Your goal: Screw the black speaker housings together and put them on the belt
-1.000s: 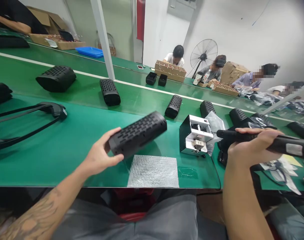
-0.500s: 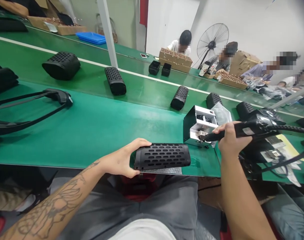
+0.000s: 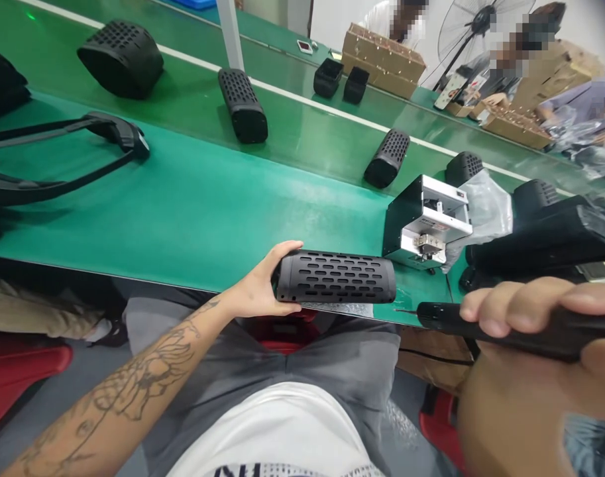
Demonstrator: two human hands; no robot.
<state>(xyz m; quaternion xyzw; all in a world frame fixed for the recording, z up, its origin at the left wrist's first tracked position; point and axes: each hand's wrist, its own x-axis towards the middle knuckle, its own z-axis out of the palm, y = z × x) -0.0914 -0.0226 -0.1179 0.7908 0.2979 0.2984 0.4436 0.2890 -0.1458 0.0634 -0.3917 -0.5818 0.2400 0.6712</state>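
Observation:
My left hand (image 3: 262,285) grips the left end of a black perforated speaker housing (image 3: 338,277), which lies on its side at the near edge of the green table (image 3: 193,205). Wrapped in my right hand (image 3: 531,311) is a black electric screwdriver (image 3: 446,317). Its thin bit points left, a little below and right of the housing's right end. Behind the housing's right end stands a black and white screw feeder (image 3: 426,225), which neither hand touches.
More black housings (image 3: 387,159) stand on the green belt behind. A black strap-like headset (image 3: 113,136) lies at the left. Clear plastic (image 3: 488,205) sits beside the feeder. Across the line are cardboard boxes (image 3: 382,59) and several people.
My right hand has drawn the screwdriver from the feeder toward me, down and right, and its tip now points at the housing. My left hand keeps its grip. The head view has tilted down.

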